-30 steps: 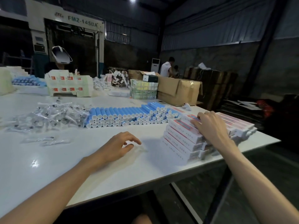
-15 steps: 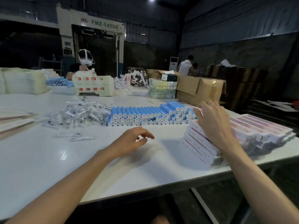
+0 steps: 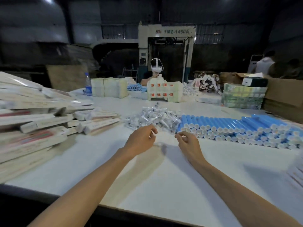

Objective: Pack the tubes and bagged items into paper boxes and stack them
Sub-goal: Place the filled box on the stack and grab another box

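Dim workshop behind, white desk (image 3: 164, 181) in front. In the middle of it, a heap of bagged items (image 3: 152, 118). Right of the heap and touching it, rows of blue tubes (image 3: 237, 126). Left of the heap, flat paper boxes (image 3: 37, 117) in loose stacks.

Just in front of the heap, left hand (image 3: 141, 140) with curled fingers, pinching a thin white piece (image 3: 152, 132), probably one bagged item. Close beside it, right hand (image 3: 188, 142), fingers also curled narrow; cannot tell if holding anything.

Seems to be the picking step, taking the contents for one box. Next move probably calls for a tube from right of the heap and a flat box from left of it, to be opened before filling.

Hard to make out: a blurred smear (image 3: 162, 145) between the hands, maybe a clear bag. Far right of the heap, cut off by the edge, some filled boxes (image 3: 295, 176). Beyond the heap, another person (image 3: 147, 77), half hidden behind white cartons (image 3: 164, 91).
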Available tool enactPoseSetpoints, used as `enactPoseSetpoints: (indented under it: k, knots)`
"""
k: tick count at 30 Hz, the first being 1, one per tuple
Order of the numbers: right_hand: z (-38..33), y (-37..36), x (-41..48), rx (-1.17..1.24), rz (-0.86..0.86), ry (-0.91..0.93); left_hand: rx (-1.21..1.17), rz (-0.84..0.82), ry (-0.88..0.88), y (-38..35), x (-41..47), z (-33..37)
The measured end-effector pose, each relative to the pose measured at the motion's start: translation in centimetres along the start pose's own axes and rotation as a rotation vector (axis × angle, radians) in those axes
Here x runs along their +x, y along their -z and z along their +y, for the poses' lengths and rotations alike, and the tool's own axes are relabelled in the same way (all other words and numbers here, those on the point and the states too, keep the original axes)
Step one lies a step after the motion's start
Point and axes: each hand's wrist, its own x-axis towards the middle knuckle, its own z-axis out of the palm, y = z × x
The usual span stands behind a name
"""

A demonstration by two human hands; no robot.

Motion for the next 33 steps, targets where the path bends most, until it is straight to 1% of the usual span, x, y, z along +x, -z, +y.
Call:
enactPoseSetpoints:
  k: [3, 6, 8, 10, 12, 14, 17, 19, 21, 22, 25, 26, 29, 31, 32, 33]
  knots:
    - [1.5, 0.1, 0.7, 0.091, -0.013, -0.067, 0.25, 0.075, 0.089, 2.4, 2.1, -4.7]
    - [2.1, 0.4, 0.8, 0.113, -0.014, -0.07, 0.589, 0.046, 0.242, 4.4, 4.1, -8.7]
    - [2.0, 0.3, 0.8, 0.13, -0.028, -0.06, 0.725, 0.014, 0.349, 5.5, 5.1, -10.9]
    - [1.9, 0.0, 0.9, 0.141, -0.055, -0.048, 0.85, 0.017, 0.413, 6.2, 5.7, -12.9]
    - [1.9, -0.1, 1.0, 0.149, -0.08, -0.04, 0.976, 0.024, 0.429, 6.6, 6.1, -14.6]
    - [2.1, -0.2, 1.0, 0.157, -0.098, -0.035, 1.09, 0.006, 0.402, 6.5, 6.2, -15.8]
    - [2.2, -0.2, 1.2, 0.162, -0.106, -0.03, 1.151, 0.007, 0.369, 6.1, 6.5, -16.2]
    - [2.3, -0.3, 1.2, 0.164, -0.105, -0.033, 1.131, 0.007, 0.357, 5.9, 6.6, -15.8]
    - [2.4, -0.3, 1.2, 0.168, -0.101, -0.038, 1.039, 0.046, 0.324, 5.7, 6.7, -14.9]
    - [2.4, -0.3, 1.2, 0.17, -0.099, -0.04, 0.911, 0.07, 0.314, 5.8, 6.6, -14.2]
    - [2.3, -0.3, 1.1, 0.172, -0.097, -0.043, 0.335, 0.126, 0.273, 5.7, 5.9, -11.2]
    - [2.2, -0.3, 1.1, 0.169, -0.098, -0.041, 0.185, 0.123, 0.248, 5.7, 5.5, -10.0]
    - [2.1, -0.2, 1.0, 0.156, -0.098, -0.027, -0.118, 0.067, 0.141, 5.0, 4.0, -5.8]
    - [1.9, -0.1, 0.7, 0.163, -0.098, -0.01, -0.192, 0.026, 0.04, 4.0, 2.8, -3.1]
    - [1.6, -0.1, 0.6, 0.181, -0.099, -0.003, -0.162, 0.03, -0.008, 3.3, 2.3, -1.8]
    - [1.3, 0.0, 0.4, 0.213, -0.098, 0.002, -0.082, 0.059, -0.049, 2.5, 1.9, -0.5]
